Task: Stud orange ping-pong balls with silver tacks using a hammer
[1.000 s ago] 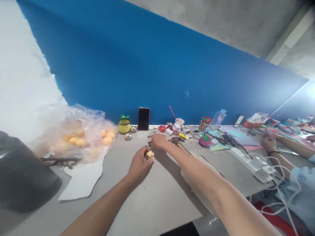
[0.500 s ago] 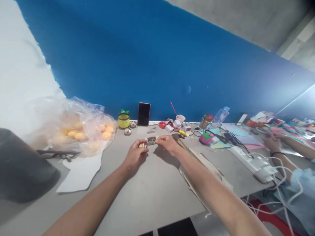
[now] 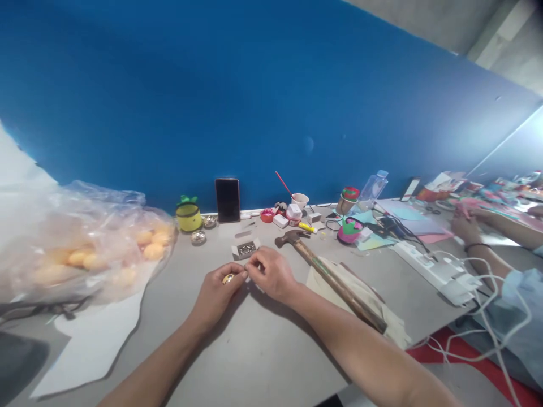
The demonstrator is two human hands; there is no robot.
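Observation:
My left hand [image 3: 216, 294] is closed around a small yellow ball [image 3: 229, 278], partly covered with shiny metal pieces; the fingers hide much of it. Thumb and fingers of my right hand [image 3: 271, 274] are pinched together at the ball's right side, and whatever is between them is too small to make out. Just beyond the hands stands a small open box [image 3: 246, 250] full of shiny metal bits that look like thumbtacks. Two silvery studded balls, a nearer one [image 3: 198, 237] and a farther one [image 3: 210, 221], rest at the back left.
A hammer [image 3: 331, 274] lies on folded cloth [image 3: 316, 282] by my right forearm. A plastic bag [image 3: 106, 215] of yellow balls fills the left. A phone [image 3: 228, 200] leans on the wall. To the right are a power strip [image 3: 428, 271] and another person's hands [image 3: 464, 226].
Both hands have come nearer, away from the box, and together. My right hand has moved from the box to the ball. The view has shifted, and the hammer shows more fully.

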